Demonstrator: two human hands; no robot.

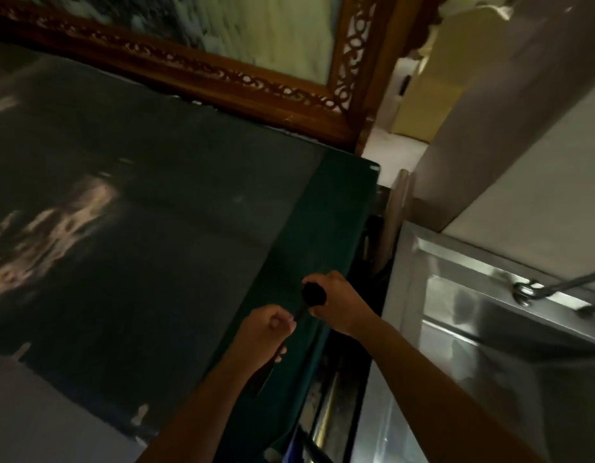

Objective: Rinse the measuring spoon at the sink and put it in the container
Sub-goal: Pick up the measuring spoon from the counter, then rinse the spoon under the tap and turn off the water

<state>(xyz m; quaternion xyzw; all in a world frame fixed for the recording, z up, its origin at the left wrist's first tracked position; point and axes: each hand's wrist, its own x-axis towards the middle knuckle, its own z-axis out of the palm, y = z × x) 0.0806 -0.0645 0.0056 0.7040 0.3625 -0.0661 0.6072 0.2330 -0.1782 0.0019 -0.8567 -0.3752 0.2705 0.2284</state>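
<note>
Clearly the rinse has not begun: the small black measuring spoon (311,297) is held between both hands above the right edge of the dark glossy countertop (139,228), where a dark green cloth (333,222) is draped over that edge. The stainless steel sink (489,329) lies to the right, apart from the hands, and no water can be seen running from the thin metal tap (556,285) that reaches in over the basin's far rim.

The right hand (339,305) is curled shut around the round black bowl of the spoon, the fingers wrapping its far side so that only the dark rounded end shows. The left hand (267,332) is closed into a loose fist lower down, pinching the thin dark handle, whose lower end sticks out below the fist over the green cloth. The picture is blurred, so whether the spoon is wet or soiled cannot be told.

By my reading the step in hand is carrying the spoon to the sink. The next move calls for shifting both hands to the right, past the counter's edge and the sink's near rim, freeing one hand to open the tap, and bringing the bowl under its outlet. No container is visible in this view; it would have to be found afterwards.
</note>
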